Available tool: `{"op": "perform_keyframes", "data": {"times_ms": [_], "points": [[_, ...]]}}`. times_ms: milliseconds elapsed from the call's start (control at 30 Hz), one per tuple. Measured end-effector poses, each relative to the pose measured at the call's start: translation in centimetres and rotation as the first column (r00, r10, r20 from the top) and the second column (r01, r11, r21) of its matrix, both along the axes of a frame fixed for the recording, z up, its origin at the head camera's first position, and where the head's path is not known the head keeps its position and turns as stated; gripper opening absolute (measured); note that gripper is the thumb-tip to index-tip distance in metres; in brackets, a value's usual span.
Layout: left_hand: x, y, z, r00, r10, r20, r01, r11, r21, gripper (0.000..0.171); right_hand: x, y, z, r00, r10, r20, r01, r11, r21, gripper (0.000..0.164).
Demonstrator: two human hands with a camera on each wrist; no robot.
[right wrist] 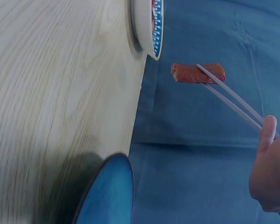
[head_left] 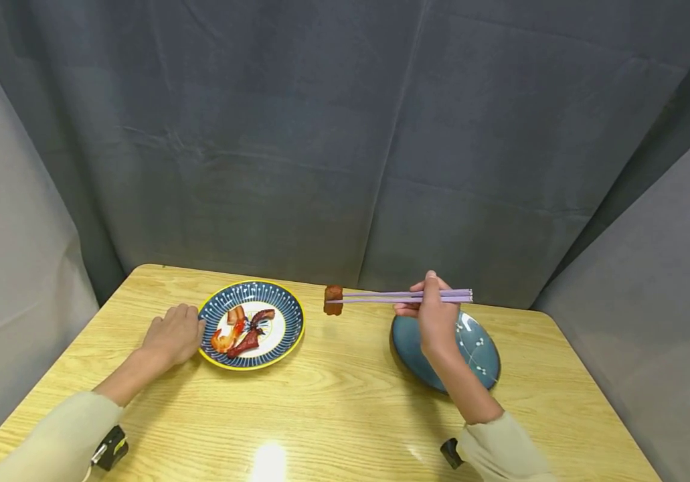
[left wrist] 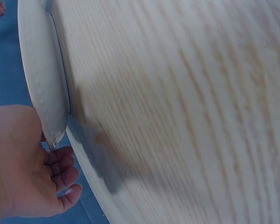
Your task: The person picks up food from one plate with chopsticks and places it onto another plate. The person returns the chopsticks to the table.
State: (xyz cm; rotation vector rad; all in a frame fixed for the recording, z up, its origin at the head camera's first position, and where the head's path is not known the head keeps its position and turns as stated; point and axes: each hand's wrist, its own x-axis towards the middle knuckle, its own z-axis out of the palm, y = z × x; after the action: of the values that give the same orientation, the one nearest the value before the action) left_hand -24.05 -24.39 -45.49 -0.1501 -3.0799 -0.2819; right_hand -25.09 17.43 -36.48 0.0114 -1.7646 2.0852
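In the head view my right hand [head_left: 435,318] holds a pair of lilac chopsticks [head_left: 405,296]. Between their tips is a reddish-brown piece of meat [head_left: 333,300], raised above the table and between the two plates. The right wrist view shows this meat [right wrist: 196,73] as a short, thick strip. At the left, my left hand [head_left: 177,333] pinches the rim of a blue-and-white patterned plate [head_left: 287,314] with a yellow edge. In the left wrist view, the thumb and curled fingers of that hand [left wrist: 32,163] meet at the plate's rim [left wrist: 44,74].
Several food pieces [head_left: 245,335], red and brown, lie on the patterned plate. A teal plate [head_left: 477,348] with a white blossom design stands at the right, partly beneath my right hand and forearm. Grey curtains [head_left: 272,147] enclose the wooden table [head_left: 320,415] at the back and sides.
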Motion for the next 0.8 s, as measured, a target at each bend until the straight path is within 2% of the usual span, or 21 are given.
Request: {"op": "perform_keyframes", "data": {"times_ms": [367, 800], "points": [[0.0, 0.0, -0.2, 1.0, 0.001, -0.019, -0.002, 1.0, -0.01, 0.029, 0.6, 3.6, 0.1, 0.998, -0.068, 0.002, 0.068, 0.998, -0.011, 0.043], [0.0, 0.1, -0.4, 1.0, 0.003, -0.023, -0.004, 1.0, -0.02, 0.029, 0.8, 6.7, 0.2, 0.989, -0.135, 0.057, 0.136, 0.991, -0.006, 0.046]]}}
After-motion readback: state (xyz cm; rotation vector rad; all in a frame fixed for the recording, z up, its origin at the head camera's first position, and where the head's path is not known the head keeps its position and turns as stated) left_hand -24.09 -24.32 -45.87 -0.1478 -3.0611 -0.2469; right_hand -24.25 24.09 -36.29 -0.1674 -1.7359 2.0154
